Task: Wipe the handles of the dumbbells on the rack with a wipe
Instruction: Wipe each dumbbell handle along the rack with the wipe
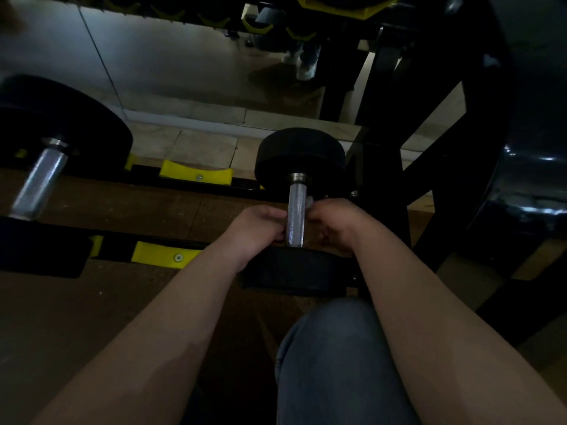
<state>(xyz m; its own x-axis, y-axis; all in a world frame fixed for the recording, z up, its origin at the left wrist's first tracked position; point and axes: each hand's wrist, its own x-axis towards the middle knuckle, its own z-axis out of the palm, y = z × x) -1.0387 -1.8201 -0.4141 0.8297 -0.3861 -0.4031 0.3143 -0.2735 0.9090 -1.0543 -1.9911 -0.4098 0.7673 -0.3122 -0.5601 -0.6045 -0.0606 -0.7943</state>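
Note:
A black dumbbell [299,154] lies on the low rack [214,182], its knurled steel handle [296,219] pointing toward me. My left hand [257,228] is at the handle's left side, thumb and curled fingers against the metal. My right hand [334,222] is at the handle's right side and pinches a small white wipe [310,202] against the bar. Most of the wipe is hidden by my fingers and the handle. A larger dumbbell [58,124] with a thick steel handle [40,182] sits on the rack at the left.
Yellow cradles [196,176] [162,254] mark unoccupied rack slots between the two dumbbells. A black frame post [380,167] and a big black weight [534,148] stand close on the right. A mirror [153,53] runs behind the rack. My knee in jeans [334,357] is below my hands.

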